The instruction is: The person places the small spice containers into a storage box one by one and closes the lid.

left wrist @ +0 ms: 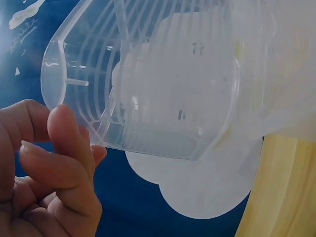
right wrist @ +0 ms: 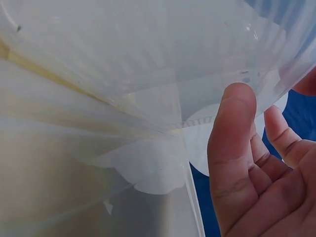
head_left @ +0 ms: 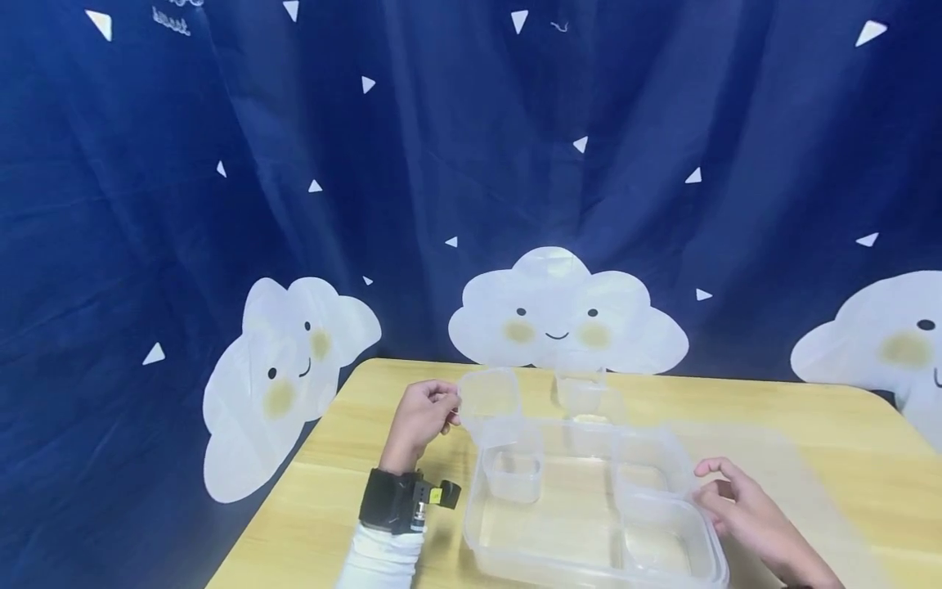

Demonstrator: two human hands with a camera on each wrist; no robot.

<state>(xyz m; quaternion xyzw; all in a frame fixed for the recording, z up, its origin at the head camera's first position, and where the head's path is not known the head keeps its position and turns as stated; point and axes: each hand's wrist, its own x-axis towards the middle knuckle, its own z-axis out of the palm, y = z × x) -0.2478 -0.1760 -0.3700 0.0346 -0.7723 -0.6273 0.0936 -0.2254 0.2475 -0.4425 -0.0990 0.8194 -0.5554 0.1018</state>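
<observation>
My left hand (head_left: 425, 413) pinches the edge of a small clear plastic box (head_left: 489, 394), raised and tilted over the left back corner of a large clear plastic box (head_left: 545, 564). The left wrist view shows ribs on the small box (left wrist: 163, 84), with a fingertip at its rim. At the large box's right side, my right hand (head_left: 751, 511) grips a small box's edge between thumb and finger. Its ribbed wall (right wrist: 237, 54) shows in the right wrist view. Two small boxes stand there, a front one (head_left: 658, 552) and a back one (head_left: 648, 458); which is gripped is unclear.
Inside the large box, another small clear box (head_left: 513, 483) stands at the left back. Behind the large box, a further small clear box (head_left: 580, 393) is on the wooden table (head_left: 309, 491). A blue curtain (head_left: 412, 164) with cloud prints hangs beyond the table.
</observation>
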